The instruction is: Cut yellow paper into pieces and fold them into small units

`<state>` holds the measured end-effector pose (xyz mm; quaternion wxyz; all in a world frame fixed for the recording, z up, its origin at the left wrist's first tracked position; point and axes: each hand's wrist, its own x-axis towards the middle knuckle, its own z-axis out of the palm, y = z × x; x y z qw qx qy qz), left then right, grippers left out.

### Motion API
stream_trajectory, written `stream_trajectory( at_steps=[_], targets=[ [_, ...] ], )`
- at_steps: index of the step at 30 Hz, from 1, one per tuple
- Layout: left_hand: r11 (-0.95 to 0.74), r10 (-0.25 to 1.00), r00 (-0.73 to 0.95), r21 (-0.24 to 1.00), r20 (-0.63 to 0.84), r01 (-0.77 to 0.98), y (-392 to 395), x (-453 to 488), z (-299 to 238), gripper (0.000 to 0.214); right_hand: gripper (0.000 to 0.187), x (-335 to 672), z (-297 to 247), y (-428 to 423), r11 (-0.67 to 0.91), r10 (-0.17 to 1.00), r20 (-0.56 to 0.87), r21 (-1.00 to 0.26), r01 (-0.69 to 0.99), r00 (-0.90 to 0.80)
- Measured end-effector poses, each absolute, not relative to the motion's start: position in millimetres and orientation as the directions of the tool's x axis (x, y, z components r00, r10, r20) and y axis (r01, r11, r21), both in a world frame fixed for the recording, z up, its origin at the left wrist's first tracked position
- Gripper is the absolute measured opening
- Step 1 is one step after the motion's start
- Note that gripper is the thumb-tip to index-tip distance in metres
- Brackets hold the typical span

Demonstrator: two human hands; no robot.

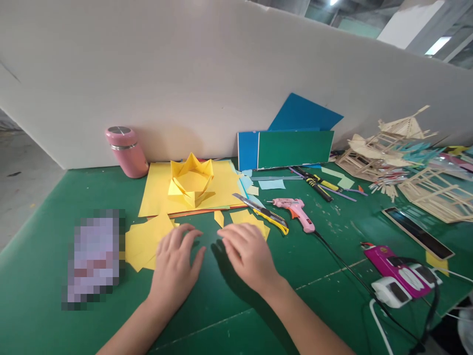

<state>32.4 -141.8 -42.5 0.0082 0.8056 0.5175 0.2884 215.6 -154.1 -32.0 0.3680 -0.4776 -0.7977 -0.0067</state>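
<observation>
Left hand [175, 261], lower centre: loosely curled, empty, near scraps [144, 242]. Right hand [250, 254]: likewise, near knife [263, 214]. Ring [192, 198], left of centre, rests on sheet [154, 193].

Left of centre, the yellow crown [185, 193] is showing matt, creased paper, and the paper scraps [144, 241] are looking smooth and matt. At upper left, the pink flask [128, 157] is gleaming, its band looking metallic. At right, the stick model [373, 154] is showing bare wood; the green desk [207, 320] is looking scuffed.

No text, labels, brands, numbers or signs legible
</observation>
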Motion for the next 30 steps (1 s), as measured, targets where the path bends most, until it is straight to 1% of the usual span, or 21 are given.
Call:
stream_trajectory(
  at_steps=[1, 3, 4, 5, 6, 8, 11, 14, 15, 17, 20, 24, 26, 30],
  targets=[
    [-0.411, 0.84, 0.262, 0.242, 0.476, 0.879, -140, 28, -44, 0.024, 0.027, 208, -34, -156, 0.598, 0.743, 0.581, -0.354, 0.719, -0.332],
    [-0.288, 0.867, 0.2, 0.132, 0.457, 0.948, -137, 20, -48, 0.042, 0.028, 195, -39, -159, 0.703, 0.692, 0.531, -0.339, 0.625, -0.49],
    [-0.233, 0.884, 0.171, 0.094, 0.434, 0.968, -136, 17, -49, 0.049, 0.029, 191, -41, -161, 0.735, 0.668, 0.501, -0.323, 0.597, -0.551],
    [-0.196, 0.901, 0.155, 0.06, 0.406, 0.979, -136, 15, -51, 0.054, 0.029, 188, -43, -161, 0.742, 0.664, 0.476, -0.324, 0.588, -0.576],
    [-0.179, 0.913, 0.155, 0.03, 0.378, 0.983, -136, 13, -51, 0.057, 0.029, 188, -45, -161, 0.747, 0.661, 0.464, -0.329, 0.578, -0.59],
    [-0.196, 0.923, 0.189, -0.012, 0.335, 0.98, -136, 12, -49, 0.058, 0.029, 191, -46, -160, 0.757, 0.652, 0.466, -0.352, 0.55, -0.598],
    [-0.265, 0.912, 0.26, -0.031, 0.318, 0.964, -134, 10, -41, 0.051, 0.03, 200, -47, -157, 0.794, 0.608, 0.505, -0.381, 0.473, -0.613],
    [-0.318, 0.895, 0.298, 0.007, 0.331, 0.948, -132, 5, -34, 0.037, 0.03, 207, -49, -154, 0.808, 0.588, 0.53, -0.406, 0.426, -0.611],
    [-0.331, 0.891, 0.302, 0.03, 0.34, 0.943, -131, 3, -32, 0.036, 0.029, 209, -49, -154, 0.807, 0.591, 0.535, -0.417, 0.419, -0.604],
    [-0.349, 0.882, 0.303, 0.068, 0.361, 0.935, -133, 0, -31, 0.037, 0.028, 211, -51, -153, 0.802, 0.597, 0.542, -0.433, 0.412, -0.592],
    [-0.35, 0.877, 0.298, 0.077, 0.378, 0.933, -137, -1, -31, 0.038, 0.027, 212, -52, -153, 0.792, 0.608, 0.536, -0.452, 0.41, -0.585],
    [-0.318, 0.898, 0.264, 0.102, 0.351, 0.943, -142, 4, -28, 0.033, 0.027, 213, -49, -153, 0.782, 0.62, 0.533, -0.471, 0.407, -0.575],
    [-0.304, 0.92, 0.245, 0.16, 0.304, 0.939, -142, 6, -26, 0.032, 0.027, 213, -49, -153, 0.779, 0.625, 0.539, -0.48, 0.404, -0.564],
    [-0.241, 0.964, 0.186, 0.331, 0.188, 0.913, -139, 3, -20, 0.034, 0.027, 214, -50, -152, 0.767, 0.64, 0.546, -0.504, 0.397, -0.541]
  ],
)
